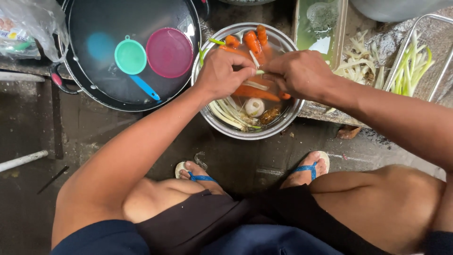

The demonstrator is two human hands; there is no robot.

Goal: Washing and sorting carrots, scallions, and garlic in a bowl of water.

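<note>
Over the steel bowl (282,120) I pinch a thin scallion (258,72) between both hands, left hand (222,73) and right hand (296,72) nearly touching, fingers clamped on it. Below it lie carrots (252,40), more scallions and an onion (255,106); a black wok (94,92) with a teal strainer (130,56) sits to the left.

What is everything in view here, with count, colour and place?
steel bowl: one, silver, centre, holding water
carrots: several, orange, in the bowl
spring onion: one, white-green, pinched by both hands
wok: one, black, upper left, holding water
strainer: one, teal with blue handle, in the wok
lid: one, pink, in the wok
wire basket: one, upper right, holding green stalks
sandals: two, blue straps, on the floor
left hand: over the bowl
right hand: over the bowl
</note>
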